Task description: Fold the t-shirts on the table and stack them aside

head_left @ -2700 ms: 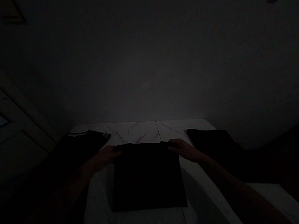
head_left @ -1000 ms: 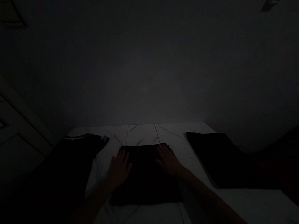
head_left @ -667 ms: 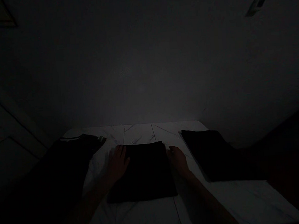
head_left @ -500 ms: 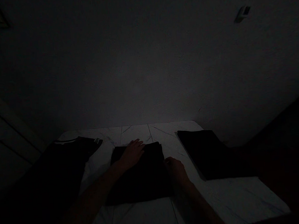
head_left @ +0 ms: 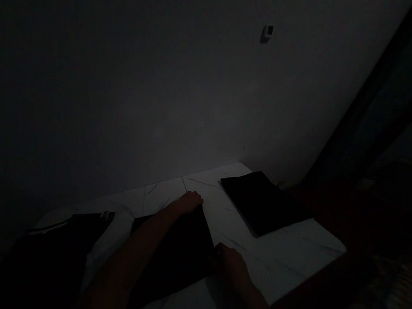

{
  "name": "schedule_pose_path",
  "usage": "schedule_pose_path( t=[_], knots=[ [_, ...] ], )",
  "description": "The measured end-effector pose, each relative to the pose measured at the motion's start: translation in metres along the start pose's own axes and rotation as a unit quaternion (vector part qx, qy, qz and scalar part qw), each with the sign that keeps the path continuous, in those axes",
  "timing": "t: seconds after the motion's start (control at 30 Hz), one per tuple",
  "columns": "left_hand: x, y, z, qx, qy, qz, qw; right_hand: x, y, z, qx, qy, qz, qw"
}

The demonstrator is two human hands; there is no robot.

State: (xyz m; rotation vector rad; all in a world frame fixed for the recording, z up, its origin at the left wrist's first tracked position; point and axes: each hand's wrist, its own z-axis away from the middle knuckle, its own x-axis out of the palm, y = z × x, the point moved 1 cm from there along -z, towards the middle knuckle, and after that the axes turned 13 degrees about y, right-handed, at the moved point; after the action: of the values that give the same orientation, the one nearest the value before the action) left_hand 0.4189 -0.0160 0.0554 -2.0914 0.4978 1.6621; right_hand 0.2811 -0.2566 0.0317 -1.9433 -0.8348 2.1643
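The picture is very dark. A folded black garment (head_left: 177,250) lies flat in front of me; its exact kind cannot be made out. My left hand (head_left: 191,201) reaches across it, fingers closed at its far right corner. At the near right corner, my right hand (head_left: 231,263) is curled in a pinch on the edge. My left forearm hides part of the cloth. To the left is a black T-shirt (head_left: 54,259), spread out, with pale stripes at the collar and sleeve.
Another folded black cloth (head_left: 262,202) lies on the right part of the white marble-patterned table (head_left: 291,257). Behind the table rises a plain wall (head_left: 153,106) with a small switch-like box (head_left: 268,31). A patterned fabric (head_left: 408,277) shows at the lower right.
The view has turned to the right. My left hand has moved from the top of the garment to its far right corner; my right hand has slid down the right edge towards me.
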Motion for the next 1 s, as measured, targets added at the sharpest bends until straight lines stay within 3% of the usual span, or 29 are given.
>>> schedule_pose_path(
  t=[0.4,0.63,0.87,1.0],
  knots=[
    [-0.017,-0.004,-0.022,0.005,-0.136,0.002,0.991,0.006,0.006,0.012,0.017,0.018,-0.064,0.998],
    [-0.027,-0.004,-0.028,-0.032,-0.158,0.031,0.986,0.006,0.007,0.016,0.015,0.013,-0.073,0.997],
    [-0.018,-0.010,-0.036,-0.057,-0.192,0.049,0.979,0.012,0.009,0.018,0.024,0.018,-0.063,0.998],
    [-0.017,-0.015,-0.041,-0.038,-0.208,0.086,0.974,0.015,0.012,0.020,0.013,0.035,-0.068,0.997]
  ],
)
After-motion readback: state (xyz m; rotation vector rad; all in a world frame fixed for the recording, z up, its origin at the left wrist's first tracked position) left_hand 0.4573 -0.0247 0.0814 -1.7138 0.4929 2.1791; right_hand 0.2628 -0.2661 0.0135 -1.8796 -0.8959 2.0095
